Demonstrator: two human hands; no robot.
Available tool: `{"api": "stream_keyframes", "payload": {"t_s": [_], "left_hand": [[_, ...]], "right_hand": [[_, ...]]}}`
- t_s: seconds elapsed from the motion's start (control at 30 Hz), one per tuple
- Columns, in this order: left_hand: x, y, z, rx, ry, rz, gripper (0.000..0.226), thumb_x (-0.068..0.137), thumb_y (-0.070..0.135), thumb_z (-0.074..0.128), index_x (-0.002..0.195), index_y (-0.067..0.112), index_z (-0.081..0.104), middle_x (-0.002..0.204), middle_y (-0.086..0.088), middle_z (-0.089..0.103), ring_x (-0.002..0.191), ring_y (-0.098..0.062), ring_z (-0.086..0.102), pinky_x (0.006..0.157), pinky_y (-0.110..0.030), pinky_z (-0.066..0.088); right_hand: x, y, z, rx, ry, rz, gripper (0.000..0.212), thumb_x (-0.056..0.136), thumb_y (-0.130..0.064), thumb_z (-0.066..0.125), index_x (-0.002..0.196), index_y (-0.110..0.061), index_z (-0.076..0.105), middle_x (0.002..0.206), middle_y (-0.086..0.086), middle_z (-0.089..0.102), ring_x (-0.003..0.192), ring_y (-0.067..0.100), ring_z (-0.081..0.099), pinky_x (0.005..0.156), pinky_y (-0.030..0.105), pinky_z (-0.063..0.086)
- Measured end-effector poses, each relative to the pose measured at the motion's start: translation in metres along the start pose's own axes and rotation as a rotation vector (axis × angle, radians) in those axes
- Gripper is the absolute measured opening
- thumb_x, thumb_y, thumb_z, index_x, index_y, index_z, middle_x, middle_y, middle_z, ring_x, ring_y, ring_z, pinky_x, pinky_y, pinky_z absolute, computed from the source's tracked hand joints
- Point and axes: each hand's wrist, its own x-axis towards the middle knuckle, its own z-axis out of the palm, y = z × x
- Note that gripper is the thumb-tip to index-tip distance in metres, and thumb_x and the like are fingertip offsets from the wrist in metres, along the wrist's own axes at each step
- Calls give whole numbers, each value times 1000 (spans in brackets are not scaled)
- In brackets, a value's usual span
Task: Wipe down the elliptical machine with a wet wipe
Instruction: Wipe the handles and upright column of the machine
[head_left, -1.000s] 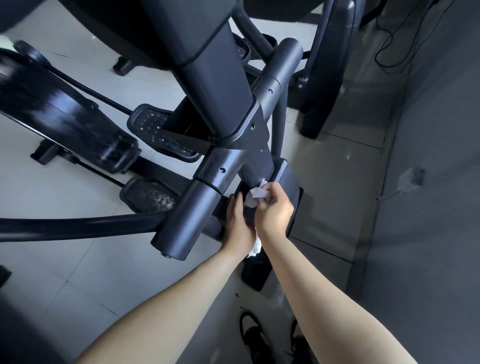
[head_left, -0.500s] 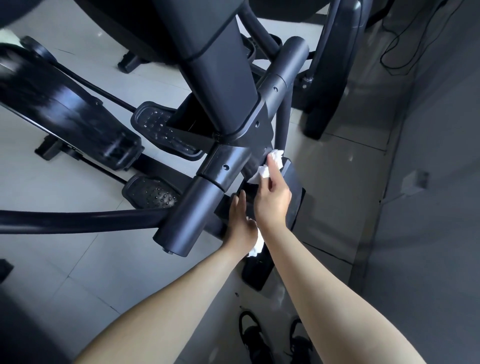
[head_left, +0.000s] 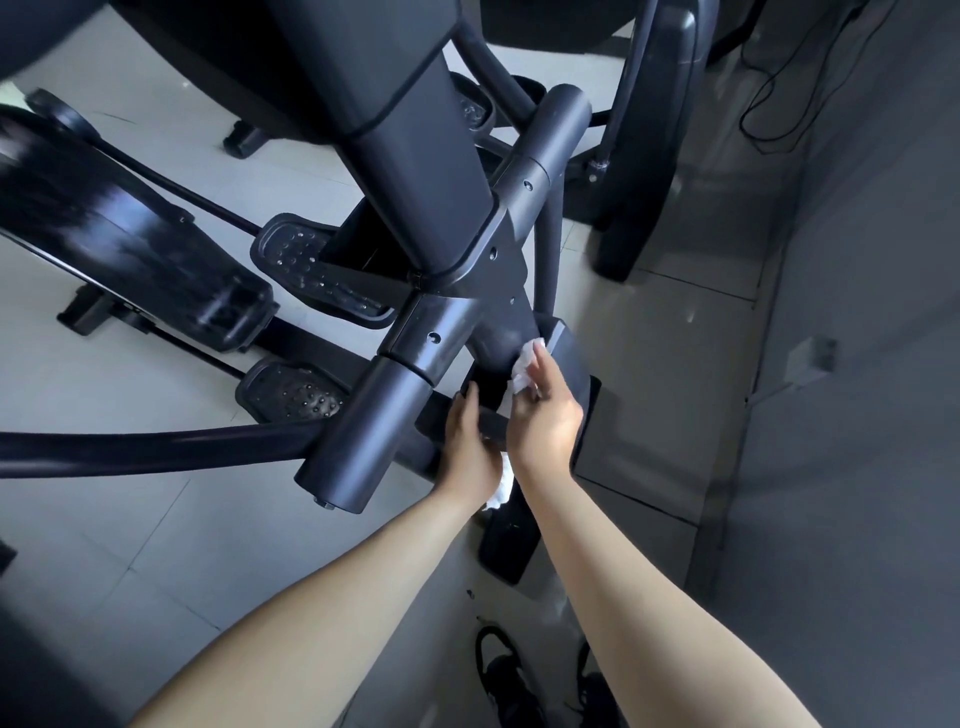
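Note:
The black elliptical machine (head_left: 415, 171) fills the upper view, with its thick column running down to a crossbar joint (head_left: 441, 332). My right hand (head_left: 545, 415) holds a crumpled white wet wipe (head_left: 524, 364) under its outstretched fingers and presses it against the column just below the joint. My left hand (head_left: 467, 441) rests with straight fingers on a dark bar of the frame beside it. A second bit of white wipe (head_left: 501, 486) shows between my wrists; which hand holds it is hidden.
Two studded pedals (head_left: 301, 270) (head_left: 291, 397) lie left of the column, next to the glossy flywheel housing (head_left: 104, 228). A long handle bar (head_left: 156, 447) crosses at the left. A grey wall (head_left: 857, 415) stands close on the right. My shoes (head_left: 504, 675) are on the tiled floor.
My right hand uncurled and slid the wipe up the column from the lower frame, then eased slightly down. My left hand stayed on the bar.

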Motion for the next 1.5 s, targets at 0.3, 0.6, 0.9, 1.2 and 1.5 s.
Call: {"api": "stream_keyframes", "payload": {"t_s": [0.3, 0.6, 0.9, 1.2, 1.5], "left_hand": [[-16, 4, 10, -71, 66, 154, 66, 96, -10, 42, 158, 12, 33, 169, 8, 16, 154, -11, 20, 124, -30, 24], [-19, -12, 25, 268, -20, 238, 100, 88, -12, 51, 163, 32, 2, 166, 21, -22, 112, -27, 64, 65, -30, 48], [-8, -22, 46, 263, 47, 181, 108, 87, -13, 53, 158, 45, -5, 159, 30, -30, 98, -30, 68, 78, -39, 57], [-4, -27, 48, 113, 148, 270, 81, 97, 3, 52, 147, 55, 15, 157, 38, -8, 121, -21, 60, 98, -39, 51], [4, -37, 53, 243, 338, 467, 56, 104, 21, 50, 125, 70, 34, 144, 28, 45, 92, -13, 68, 80, -35, 54]], "right_hand": [[20, 24, -11, -385, -232, -215, 45, 110, -23, 38, 153, -31, 41, 153, -23, 39, 140, 0, 39, 113, 15, 31], [11, 70, -30, -233, -155, 146, 53, 107, -19, 35, 156, -39, 32, 117, -8, 61, 104, 20, 58, 73, 16, 41], [26, 64, -26, -63, -275, -81, 54, 101, -25, 44, 150, -48, 36, 145, -2, 57, 130, 12, 53, 116, 39, 40], [36, 79, -21, -273, -171, -674, 36, 95, 3, 55, 128, -3, 68, 124, 5, 65, 119, 19, 55, 106, 14, 37], [34, 77, -2, -164, -57, -778, 38, 99, -8, 53, 134, -12, 66, 132, -2, 65, 124, 9, 46, 110, 12, 29]]}}
